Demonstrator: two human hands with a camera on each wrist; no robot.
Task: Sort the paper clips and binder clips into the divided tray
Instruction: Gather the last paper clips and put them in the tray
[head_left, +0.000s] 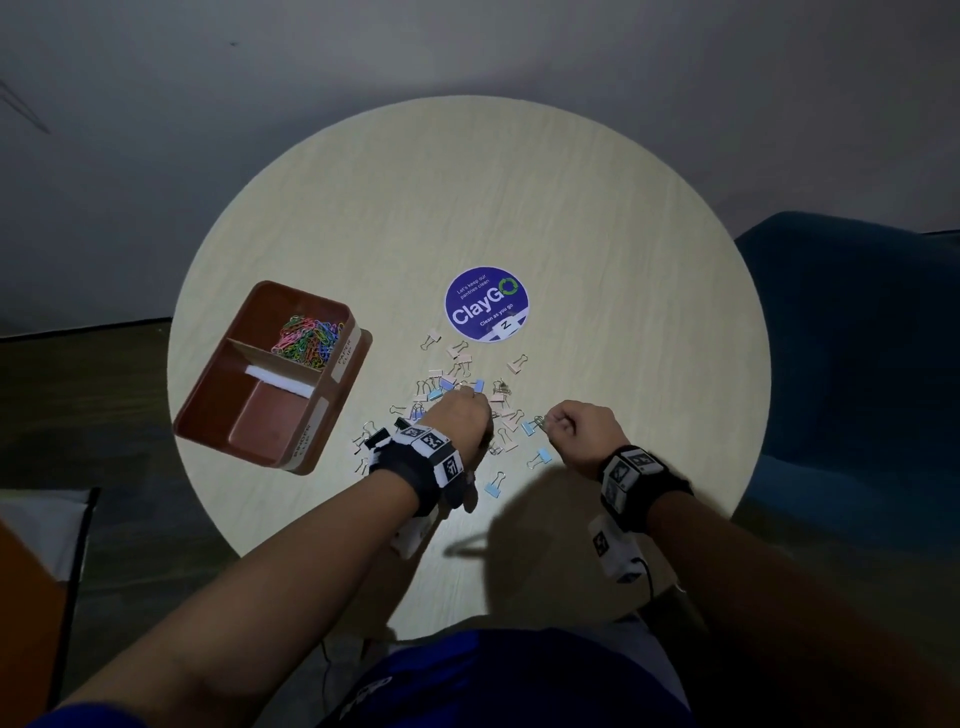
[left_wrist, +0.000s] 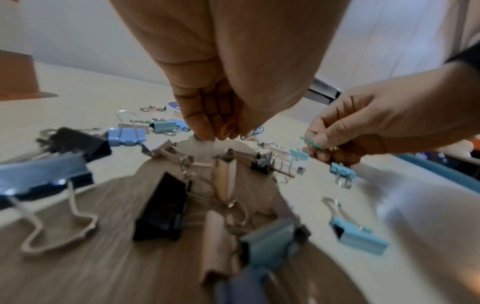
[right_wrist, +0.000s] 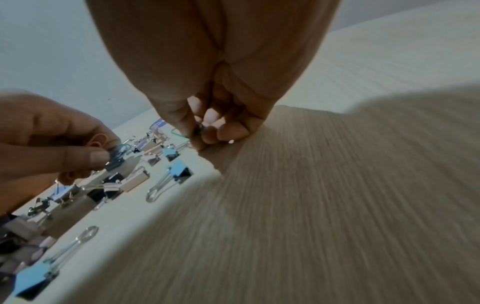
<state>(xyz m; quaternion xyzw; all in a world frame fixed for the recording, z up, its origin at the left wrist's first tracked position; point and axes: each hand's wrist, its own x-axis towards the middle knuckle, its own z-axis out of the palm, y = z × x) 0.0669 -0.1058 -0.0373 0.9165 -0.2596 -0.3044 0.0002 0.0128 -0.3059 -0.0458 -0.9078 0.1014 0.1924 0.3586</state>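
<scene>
Pink, blue and black binder clips (head_left: 459, 357) lie scattered at the middle of the round table (head_left: 597, 249). The brown divided tray (head_left: 265, 421) stands at the left; coloured paper clips (head_left: 309, 338) fill its far compartment, and the near one is bare. My left hand (head_left: 470, 399) hovers over the pile with curled fingers. In the right wrist view it pinches a pink and a blue paper clip (right_wrist: 118, 149). My right hand (head_left: 551, 422), just right of the pile, pinches a green paper clip (left_wrist: 313, 143) between thumb and fingers.
A round blue ClayGo sticker (head_left: 487, 304) lies flat beyond the pile. A white strip (head_left: 283, 382) sits at the tray's divider. A blue seat (head_left: 857, 338) stands off the table's right edge. Bare tabletop stretches far and right of the clips.
</scene>
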